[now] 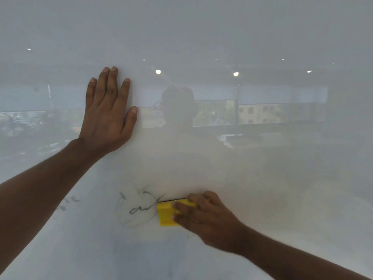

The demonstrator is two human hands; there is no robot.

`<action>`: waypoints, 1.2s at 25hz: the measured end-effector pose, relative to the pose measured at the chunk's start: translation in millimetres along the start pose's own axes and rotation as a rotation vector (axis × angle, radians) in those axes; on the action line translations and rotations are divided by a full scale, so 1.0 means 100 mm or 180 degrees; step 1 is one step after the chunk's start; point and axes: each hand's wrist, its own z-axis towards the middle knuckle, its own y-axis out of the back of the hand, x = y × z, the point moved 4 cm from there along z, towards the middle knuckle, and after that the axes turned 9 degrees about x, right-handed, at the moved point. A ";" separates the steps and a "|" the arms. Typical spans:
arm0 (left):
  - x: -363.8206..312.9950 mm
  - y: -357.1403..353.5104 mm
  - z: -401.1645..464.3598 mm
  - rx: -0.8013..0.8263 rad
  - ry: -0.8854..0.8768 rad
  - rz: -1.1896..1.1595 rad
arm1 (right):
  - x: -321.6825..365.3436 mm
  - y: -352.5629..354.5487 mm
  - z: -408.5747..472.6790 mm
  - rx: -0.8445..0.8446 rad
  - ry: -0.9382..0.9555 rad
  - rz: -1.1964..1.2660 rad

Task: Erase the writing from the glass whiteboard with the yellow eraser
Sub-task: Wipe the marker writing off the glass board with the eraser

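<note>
The glass whiteboard (pixel 262 188) fills the whole view. Black marker writing (pixel 141 209) sits low in the middle, partly smeared, with a faint ring around it. My right hand (pixel 205 217) grips the yellow eraser (pixel 166 215) and presses it flat on the glass, just right of the writing and touching its right end. My left hand (pixel 107 116) rests flat on the board higher up to the left, fingers spread, holding nothing. Fainter marks (pixel 68 201) lie further left, close to my left forearm.
The glass reflects a room with ceiling lights (pixel 158 72), windows (pixel 260 114) and a person's dim outline (pixel 179 110). Faint smudges (pixel 171 273) show near the bottom edge of the view.
</note>
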 end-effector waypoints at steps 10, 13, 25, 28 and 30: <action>1.03 0.08 -0.83 0.0153 0.0137 0.0083 | 0.02 0.08 0.97 -0.0692 -0.1408 0.0247; 1.28 0.10 -1.04 0.0172 0.0202 0.0061 | 1.03 -0.29 0.60 0.0074 0.0223 0.0181; 1.75 0.12 -1.42 0.0102 0.0173 -0.0007 | 0.79 -0.17 1.35 -0.0579 -0.0914 0.0315; 1.77 0.14 -1.48 0.0119 0.0114 -0.0007 | 1.55 -0.44 1.00 0.0185 0.0436 0.0225; 1.78 0.14 -1.51 0.0120 0.0089 0.0020 | 1.43 -0.41 1.20 0.0198 0.0385 0.0278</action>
